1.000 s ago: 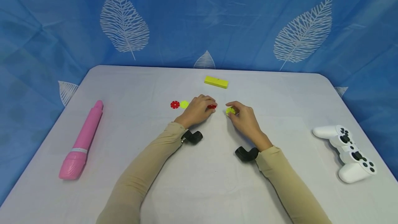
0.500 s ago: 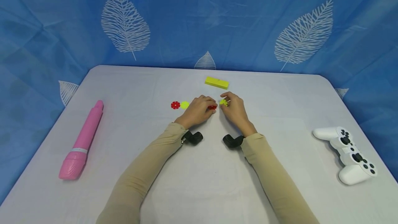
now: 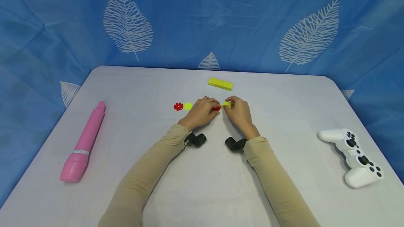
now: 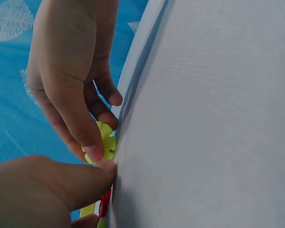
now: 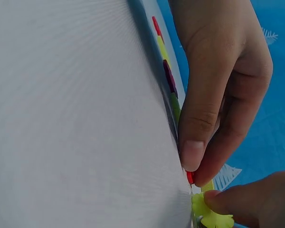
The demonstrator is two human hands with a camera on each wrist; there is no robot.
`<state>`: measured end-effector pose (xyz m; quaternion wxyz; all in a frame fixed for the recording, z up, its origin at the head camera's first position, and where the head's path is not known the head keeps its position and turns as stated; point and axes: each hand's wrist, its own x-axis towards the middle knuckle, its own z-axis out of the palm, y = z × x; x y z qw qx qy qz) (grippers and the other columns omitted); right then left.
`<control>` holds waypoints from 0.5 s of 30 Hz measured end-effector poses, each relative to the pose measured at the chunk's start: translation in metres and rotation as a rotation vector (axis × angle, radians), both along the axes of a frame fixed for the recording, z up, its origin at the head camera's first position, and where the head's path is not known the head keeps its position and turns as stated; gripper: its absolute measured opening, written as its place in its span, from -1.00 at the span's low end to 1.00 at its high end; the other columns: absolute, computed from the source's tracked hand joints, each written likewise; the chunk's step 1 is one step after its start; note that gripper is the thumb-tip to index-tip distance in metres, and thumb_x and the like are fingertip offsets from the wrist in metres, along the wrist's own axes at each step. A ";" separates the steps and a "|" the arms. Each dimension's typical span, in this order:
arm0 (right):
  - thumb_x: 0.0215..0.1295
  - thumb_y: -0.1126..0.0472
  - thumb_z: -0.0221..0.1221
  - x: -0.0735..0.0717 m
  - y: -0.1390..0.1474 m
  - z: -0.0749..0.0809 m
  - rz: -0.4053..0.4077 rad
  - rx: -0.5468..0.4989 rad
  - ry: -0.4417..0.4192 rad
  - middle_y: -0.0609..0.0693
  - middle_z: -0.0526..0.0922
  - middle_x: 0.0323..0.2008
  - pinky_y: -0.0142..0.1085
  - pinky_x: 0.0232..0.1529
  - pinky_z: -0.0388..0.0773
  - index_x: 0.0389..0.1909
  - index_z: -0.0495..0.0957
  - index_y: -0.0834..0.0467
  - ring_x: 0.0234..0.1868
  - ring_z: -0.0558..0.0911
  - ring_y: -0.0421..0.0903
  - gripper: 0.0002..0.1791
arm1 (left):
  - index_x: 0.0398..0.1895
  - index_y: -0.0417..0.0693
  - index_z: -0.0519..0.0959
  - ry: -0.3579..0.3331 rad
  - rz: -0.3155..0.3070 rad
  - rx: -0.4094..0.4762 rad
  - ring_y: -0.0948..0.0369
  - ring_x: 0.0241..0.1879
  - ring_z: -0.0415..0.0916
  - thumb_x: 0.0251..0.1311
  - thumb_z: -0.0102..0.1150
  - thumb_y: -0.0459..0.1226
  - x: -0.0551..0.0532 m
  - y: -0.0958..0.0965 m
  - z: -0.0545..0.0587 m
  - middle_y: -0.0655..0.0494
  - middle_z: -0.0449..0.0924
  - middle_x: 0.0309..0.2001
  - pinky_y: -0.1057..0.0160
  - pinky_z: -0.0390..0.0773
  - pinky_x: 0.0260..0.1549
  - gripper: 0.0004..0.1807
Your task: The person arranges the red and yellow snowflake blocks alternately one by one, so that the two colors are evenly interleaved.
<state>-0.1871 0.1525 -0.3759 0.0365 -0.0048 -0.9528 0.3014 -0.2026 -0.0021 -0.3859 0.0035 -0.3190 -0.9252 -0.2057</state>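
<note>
My right hand pinches a yellow notched plastic disc between thumb and fingers. In the right wrist view that yellow disc is tilted up, with the thumb on it. Just left of it, my left hand holds a red notched disc at the table with thumb and fingertips. The yellow disc is close beside the red one; whether they touch, I cannot tell. A red disc and a yellow-green disc lie left of my left hand. Further discs of that row show in the right wrist view.
A yellow block lies behind the hands. On the left is a pink microphone-shaped object, on the right a white game controller. A white cloth covers the table, and a blue leaf-print curtain hangs behind it.
My right hand has moved left and slightly away from me with the yellow disc, up beside the red disc. The left hand has stayed in place.
</note>
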 end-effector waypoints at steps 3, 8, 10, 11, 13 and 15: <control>0.15 0.17 0.16 0.001 0.001 -0.001 -0.004 0.023 -0.018 0.20 0.58 -0.26 -0.17 -0.24 0.45 -0.13 0.58 0.25 -0.29 0.52 0.02 -0.70 | -0.05 0.00 0.58 -0.002 0.000 -0.002 0.12 0.05 0.41 0.19 0.08 -0.17 0.000 0.000 0.000 0.13 0.54 0.04 0.10 0.40 0.01 -0.72; 0.23 0.14 0.07 0.002 0.004 -0.001 0.027 0.032 -0.031 0.21 0.53 -0.19 -0.17 -0.22 0.43 -0.07 0.56 0.26 -0.25 0.49 0.04 -0.66 | -0.05 0.00 0.58 -0.001 0.001 0.000 0.13 0.05 0.41 0.20 0.07 -0.17 -0.001 0.001 -0.001 0.14 0.53 0.04 0.11 0.40 0.01 -0.72; 0.27 0.15 0.02 0.004 0.006 -0.001 0.054 0.034 -0.031 0.22 0.52 -0.17 -0.17 -0.21 0.43 -0.03 0.53 0.27 -0.23 0.48 0.04 -0.65 | -0.05 0.01 0.58 0.003 0.003 0.000 0.13 0.05 0.41 0.19 0.08 -0.17 -0.001 0.000 -0.001 0.14 0.54 0.04 0.11 0.40 0.01 -0.72; 0.28 0.16 0.00 0.005 0.006 0.000 0.071 0.037 -0.032 0.23 0.51 -0.15 -0.16 -0.20 0.43 -0.01 0.52 0.28 -0.22 0.48 0.05 -0.64 | -0.05 0.01 0.59 0.007 0.003 0.000 0.13 0.05 0.42 0.19 0.08 -0.17 -0.001 0.000 -0.001 0.14 0.54 0.04 0.11 0.40 0.01 -0.72; 0.29 0.18 -0.01 0.008 0.008 0.001 0.111 0.048 -0.042 0.24 0.49 -0.10 -0.13 -0.15 0.43 0.03 0.49 0.28 -0.16 0.47 0.07 -0.63 | -0.06 0.00 0.59 0.012 0.005 0.000 0.14 0.05 0.42 0.18 0.09 -0.17 -0.001 0.001 -0.001 0.15 0.55 0.03 0.12 0.41 0.01 -0.72; 0.28 0.16 0.00 0.012 0.009 0.002 0.151 0.072 -0.061 0.25 0.45 -0.02 -0.09 -0.06 0.43 0.08 0.44 0.27 -0.05 0.44 0.09 -0.60 | -0.05 0.00 0.58 0.013 0.006 -0.002 0.14 0.04 0.42 0.18 0.09 -0.17 -0.001 0.001 -0.002 0.15 0.55 0.03 0.12 0.41 0.01 -0.72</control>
